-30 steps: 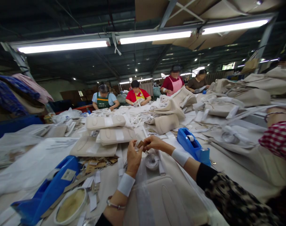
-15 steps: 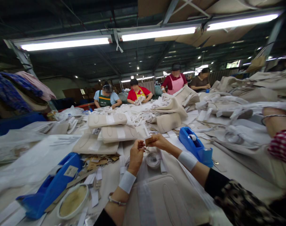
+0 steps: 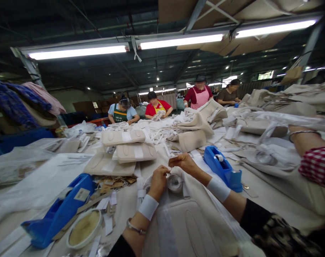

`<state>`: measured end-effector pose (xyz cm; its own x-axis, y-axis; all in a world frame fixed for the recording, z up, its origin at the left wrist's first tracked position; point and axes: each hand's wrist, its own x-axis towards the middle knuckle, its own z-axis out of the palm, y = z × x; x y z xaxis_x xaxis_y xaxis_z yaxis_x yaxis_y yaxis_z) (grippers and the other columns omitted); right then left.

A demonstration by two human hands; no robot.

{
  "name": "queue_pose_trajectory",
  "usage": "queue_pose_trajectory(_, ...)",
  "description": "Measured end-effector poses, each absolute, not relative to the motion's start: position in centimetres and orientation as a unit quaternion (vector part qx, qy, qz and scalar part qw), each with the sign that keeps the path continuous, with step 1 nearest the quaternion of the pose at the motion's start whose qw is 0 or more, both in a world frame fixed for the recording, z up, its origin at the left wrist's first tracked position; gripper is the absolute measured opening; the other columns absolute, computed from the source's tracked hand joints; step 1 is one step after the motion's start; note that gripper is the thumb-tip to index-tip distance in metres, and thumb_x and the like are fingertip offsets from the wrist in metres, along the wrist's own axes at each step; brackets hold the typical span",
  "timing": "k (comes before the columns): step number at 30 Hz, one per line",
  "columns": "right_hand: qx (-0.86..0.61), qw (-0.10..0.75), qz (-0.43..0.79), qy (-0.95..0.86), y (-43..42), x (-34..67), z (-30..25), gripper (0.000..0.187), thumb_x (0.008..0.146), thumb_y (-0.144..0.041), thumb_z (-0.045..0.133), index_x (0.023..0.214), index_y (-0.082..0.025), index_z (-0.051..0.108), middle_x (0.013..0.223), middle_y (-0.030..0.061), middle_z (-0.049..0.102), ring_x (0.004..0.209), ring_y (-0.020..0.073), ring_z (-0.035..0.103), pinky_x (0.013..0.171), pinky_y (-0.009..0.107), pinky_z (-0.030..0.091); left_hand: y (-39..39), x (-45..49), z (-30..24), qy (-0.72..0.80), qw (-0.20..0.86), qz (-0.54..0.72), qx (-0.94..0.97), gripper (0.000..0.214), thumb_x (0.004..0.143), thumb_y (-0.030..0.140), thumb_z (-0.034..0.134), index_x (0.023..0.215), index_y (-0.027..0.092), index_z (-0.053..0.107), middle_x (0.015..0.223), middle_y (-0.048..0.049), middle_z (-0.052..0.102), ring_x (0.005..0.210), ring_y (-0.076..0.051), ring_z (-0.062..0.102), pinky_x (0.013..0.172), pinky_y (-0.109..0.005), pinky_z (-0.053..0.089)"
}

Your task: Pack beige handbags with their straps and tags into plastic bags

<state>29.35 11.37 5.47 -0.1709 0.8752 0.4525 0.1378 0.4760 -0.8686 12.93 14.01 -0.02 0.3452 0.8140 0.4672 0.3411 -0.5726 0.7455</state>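
My right hand [image 3: 188, 164] pinches a small brown tag [image 3: 173, 161] above a beige bag [image 3: 202, 228]. Close beside it, my left hand [image 3: 158, 181] has its fingertips pressed together at what looks like a thin string below the tag; its detail is too small to be sure. Under the hands lies a coiled strap [image 3: 175, 182] wrapped in clear or white film, on the upper part of the bag. White bands circle both my wrists.
Blue tape dispensers stand left [image 3: 60, 207] and right [image 3: 223, 167]. A round white dish [image 3: 84, 228] with a yellowish pad sits front left, near loose brown tags [image 3: 111, 185]. Stacked beige bags [image 3: 135, 152] lie ahead. A checked sleeve [image 3: 318, 166] reaches in from the right; several co-workers sit opposite.
Both hands have shifted slightly right, and the tag has turned in my right fingers. My left fingertips have moved lower, beneath the tag. The checked-sleeved arm has come further left.
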Motion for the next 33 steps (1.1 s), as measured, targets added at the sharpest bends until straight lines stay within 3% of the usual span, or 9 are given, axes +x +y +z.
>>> queue_pose_trajectory(7,-0.389,0.562,0.353,-0.639,10.8,29.2,6.1,0.017,0.069,-0.032,0.065,0.066,-0.015,0.071,0.066,0.0028,0.065,0.067,0.0173,0.057,0.069,0.031,0.047,14.0,12.9,-0.2,0.374,0.280,0.441,0.766,0.037,0.060,-0.006,0.044,0.068,0.017,0.072,0.072,-0.0017,0.067,0.060,-0.012,0.057,0.066,-0.025,0.050)
queue_pose_trajectory(13,-0.409,0.594,0.358,-0.594,10.2,28.9,6.4,0.018,0.065,-0.035,0.070,0.063,-0.017,0.070,0.071,0.0041,0.068,0.077,0.0205,0.059,0.079,0.034,0.046,13.0,12.5,1.2,0.367,0.288,0.537,0.703,0.033,0.083,0.006,0.039,0.097,0.016,0.067,0.099,-0.0068,0.062,0.073,-0.013,0.062,0.067,-0.026,0.055)
queue_pose_trajectory(20,-0.485,0.633,0.364,-0.482,11.0,30.2,5.2,0.034,0.060,-0.043,0.073,0.079,-0.015,0.075,0.078,0.0094,0.073,0.077,0.0252,0.065,0.073,0.038,0.050,12.1,11.5,3.4,0.337,0.291,0.640,0.626,0.025,0.090,0.021,0.042,0.104,0.016,0.062,0.110,-0.0092,0.054,0.078,-0.014,0.060,0.068,-0.029,0.056)
queue_pose_trajectory(28,-0.507,0.620,0.345,-0.490,7.6,30.1,4.7,0.033,0.059,-0.046,0.075,0.079,-0.021,0.078,0.082,0.0087,0.076,0.081,0.0322,0.068,0.076,0.046,0.053,10.6,8.1,4.8,0.331,0.361,0.660,0.570,0.024,0.080,0.024,0.054,0.099,0.015,0.064,0.083,-0.0056,0.064,0.068,-0.017,0.063,0.062,-0.029,0.055)
queue_pose_trajectory(33,-0.503,0.574,0.335,-0.552,6.2,29.4,4.6,0.032,0.067,-0.052,0.072,0.085,-0.027,0.079,0.093,0.0062,0.076,0.095,0.0352,0.067,0.090,0.047,0.050,5.8,6.5,3.8,0.326,0.419,0.618,0.580,0.020,0.077,0.025,0.059,0.093,0.018,0.069,0.079,-0.0043,0.061,0.070,-0.017,0.062,0.058,-0.025,0.051)
